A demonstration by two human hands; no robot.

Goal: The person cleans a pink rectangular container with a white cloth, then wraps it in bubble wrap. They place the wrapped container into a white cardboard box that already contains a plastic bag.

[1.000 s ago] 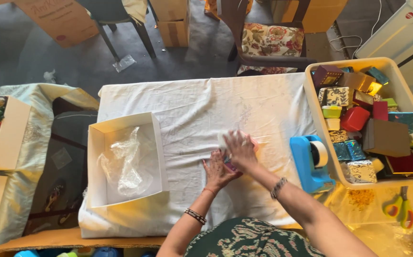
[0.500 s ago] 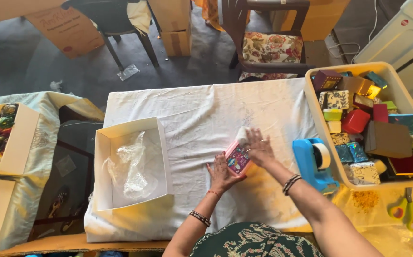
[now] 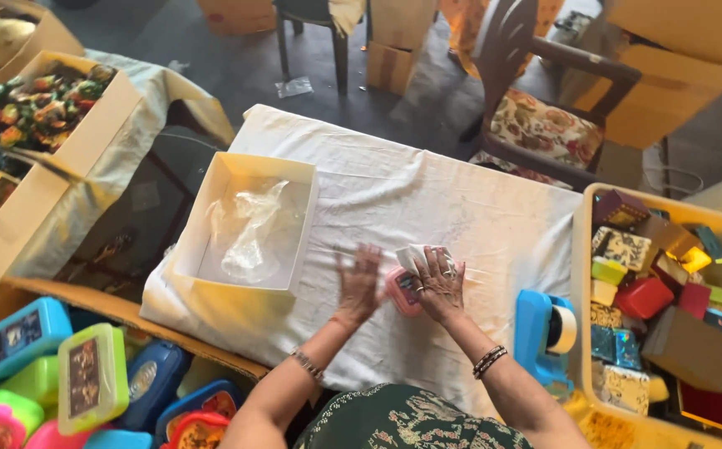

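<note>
A small pink box [image 3: 400,291] lies on the white cloth [image 3: 427,191] that covers the table. My right hand [image 3: 439,280] rests on top of it and holds a piece of white tissue paper [image 3: 412,256] against it. My left hand [image 3: 358,283] is flat beside the box's left side, fingers spread, and is blurred from moving. Both wrists wear bracelets.
An open white cardboard box [image 3: 244,226] with a clear plastic bag inside stands to the left. A blue tape dispenser [image 3: 546,337] sits to the right, next to a yellow crate [image 3: 667,308] of small colourful boxes. Colourful plastic lunchboxes [image 3: 61,378] fill the lower left. A wooden chair [image 3: 544,116] stands behind.
The view has swung left and down, showing the lunchboxes. My right hand has come onto the pink box with the tissue paper; my left hand has drawn slightly away from it.
</note>
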